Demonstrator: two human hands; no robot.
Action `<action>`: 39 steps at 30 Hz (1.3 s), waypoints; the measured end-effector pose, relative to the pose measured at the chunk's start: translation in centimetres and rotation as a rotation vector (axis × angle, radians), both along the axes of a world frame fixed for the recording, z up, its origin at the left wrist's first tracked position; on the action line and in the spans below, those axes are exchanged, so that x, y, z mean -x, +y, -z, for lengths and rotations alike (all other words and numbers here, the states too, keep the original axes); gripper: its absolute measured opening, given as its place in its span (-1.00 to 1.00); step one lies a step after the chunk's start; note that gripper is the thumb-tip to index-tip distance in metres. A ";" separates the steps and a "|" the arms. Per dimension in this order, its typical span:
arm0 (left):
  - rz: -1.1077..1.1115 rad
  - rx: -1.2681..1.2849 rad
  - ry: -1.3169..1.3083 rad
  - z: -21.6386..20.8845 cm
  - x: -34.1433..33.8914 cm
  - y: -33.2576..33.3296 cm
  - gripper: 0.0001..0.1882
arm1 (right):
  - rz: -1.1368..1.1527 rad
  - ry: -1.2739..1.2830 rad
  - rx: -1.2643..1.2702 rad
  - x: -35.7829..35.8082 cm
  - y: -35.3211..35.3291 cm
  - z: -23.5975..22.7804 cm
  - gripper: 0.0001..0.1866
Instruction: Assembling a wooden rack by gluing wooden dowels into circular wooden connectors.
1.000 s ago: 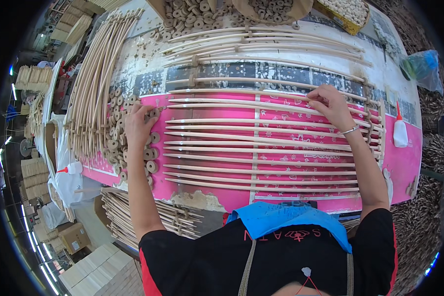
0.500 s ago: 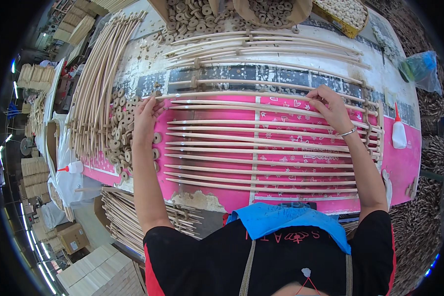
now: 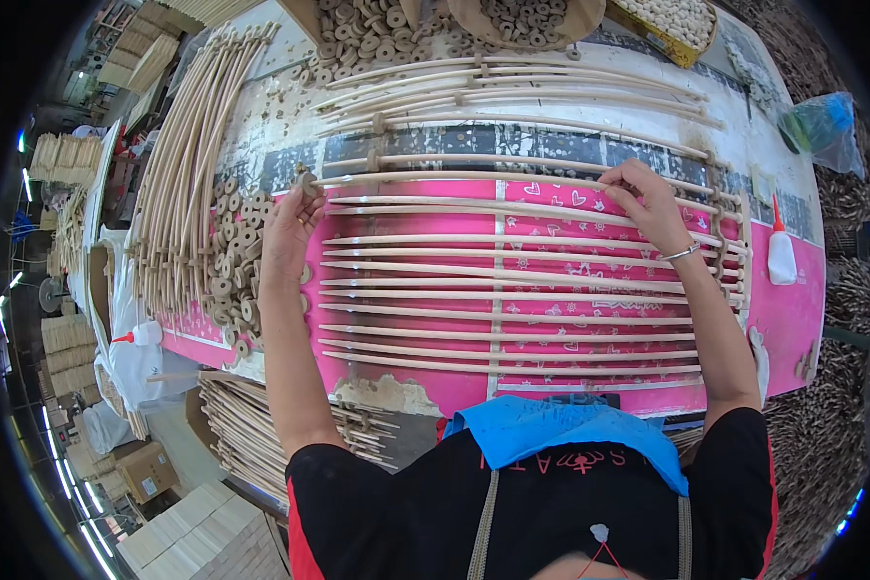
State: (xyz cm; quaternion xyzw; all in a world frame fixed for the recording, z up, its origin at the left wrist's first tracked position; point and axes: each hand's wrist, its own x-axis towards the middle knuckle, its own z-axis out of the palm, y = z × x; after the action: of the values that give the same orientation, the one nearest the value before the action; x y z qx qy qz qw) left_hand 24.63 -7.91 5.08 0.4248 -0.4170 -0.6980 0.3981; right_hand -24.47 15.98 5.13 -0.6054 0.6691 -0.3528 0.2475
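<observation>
A long thin wooden stick runs left to right in front of me, above a row of similar sticks lying on a pink printed sheet. My right hand pinches it towards its right part, thumb and fingers closed. At its left end my left hand holds a small brown wooden ring between thumb and fingers. The ring is at the stick's tip; whether the tip passes through its hole I cannot tell. A pile of loose rings lies just left of that hand.
Bundled sticks with rings lie at the left. Farther back are more sticks, heaped rings and a yellow tray of pale pieces. White bottles with red nozzles stand at the right and lie at the left.
My left hand has turned and moved slightly, and the ring in it now shows more plainly at the stick's left end. The right hand keeps its pinch, almost still.
</observation>
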 end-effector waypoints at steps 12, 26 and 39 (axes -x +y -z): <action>-0.047 0.031 -0.147 -0.2 3.5 0.7 -0.71 | 0.042 0.069 0.139 -1.6 -1.0 -0.4 -0.88; 0.066 0.065 -0.146 2.6 1.7 -1.5 -0.69 | 0.080 0.248 0.195 -1.7 -1.5 2.1 -0.78; 0.104 0.116 -0.156 2.9 2.9 -0.8 -0.69 | -0.006 0.188 0.159 -0.2 -1.8 2.7 -0.85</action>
State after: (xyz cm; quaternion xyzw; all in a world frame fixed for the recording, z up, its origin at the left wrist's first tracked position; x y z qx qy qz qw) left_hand 21.69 -8.68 2.17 0.4319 -0.5079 -0.6572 0.3515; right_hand -24.25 14.13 2.39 -0.6557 0.6573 -0.3458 0.1358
